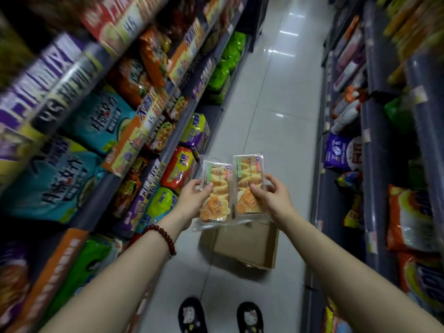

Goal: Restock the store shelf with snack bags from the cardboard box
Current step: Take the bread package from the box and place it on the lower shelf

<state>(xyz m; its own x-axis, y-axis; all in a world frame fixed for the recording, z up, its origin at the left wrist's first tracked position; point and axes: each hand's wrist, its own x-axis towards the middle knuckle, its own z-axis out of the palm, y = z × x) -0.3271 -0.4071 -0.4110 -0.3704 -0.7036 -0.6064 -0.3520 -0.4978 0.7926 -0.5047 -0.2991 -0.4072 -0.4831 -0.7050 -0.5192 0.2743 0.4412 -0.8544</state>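
Note:
Two clear snack bags with orange and yellow print are held side by side in front of me. My left hand [192,198] grips the left snack bag [216,188], thumb on its front. My right hand [271,195] grips the right snack bag [248,179] the same way. Below them on the floor lies the open cardboard box [245,246]; its inside looks bare where it shows, partly hidden by the bags. The store shelf [134,164] on my left is packed with bags.
A second shelf unit [374,188] with bagged goods lines the right side. The white tiled aisle floor [271,104] runs ahead between the shelves. My two slippered feet [221,316] stand just behind the box. Shelf edges are blurred.

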